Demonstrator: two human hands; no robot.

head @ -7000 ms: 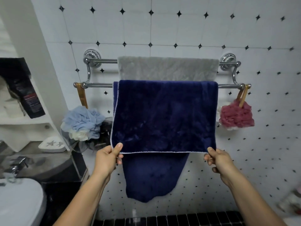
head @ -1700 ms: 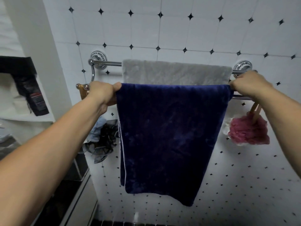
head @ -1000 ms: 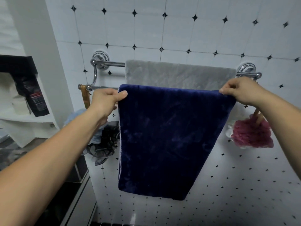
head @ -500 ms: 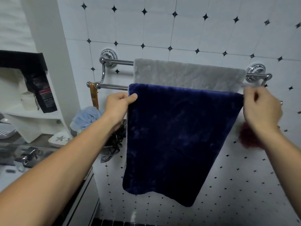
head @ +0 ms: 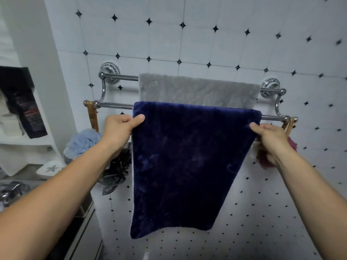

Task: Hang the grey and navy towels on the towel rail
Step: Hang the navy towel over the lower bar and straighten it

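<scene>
A chrome double towel rail (head: 114,105) is fixed to the white tiled wall. The grey towel (head: 197,91) hangs over its rear, upper bar. The navy towel (head: 187,166) drapes over the front, lower bar and hangs down in front of the grey one. My left hand (head: 120,128) pinches the navy towel's left edge just below the bar, thumb on the front. My right hand (head: 270,139) holds the towel's right edge a little below the bar.
A blue bath pouf (head: 82,141) and a dark one (head: 116,171) hang from the rail's left end, a red pouf (head: 262,156) from the right end behind my right hand. White shelves (head: 24,143) with a black pouch (head: 24,106) stand at the left above a counter.
Both hands have slid from the top corners at the bar a little way down the navy towel's side edges. The camera view has shifted left and downward slightly.
</scene>
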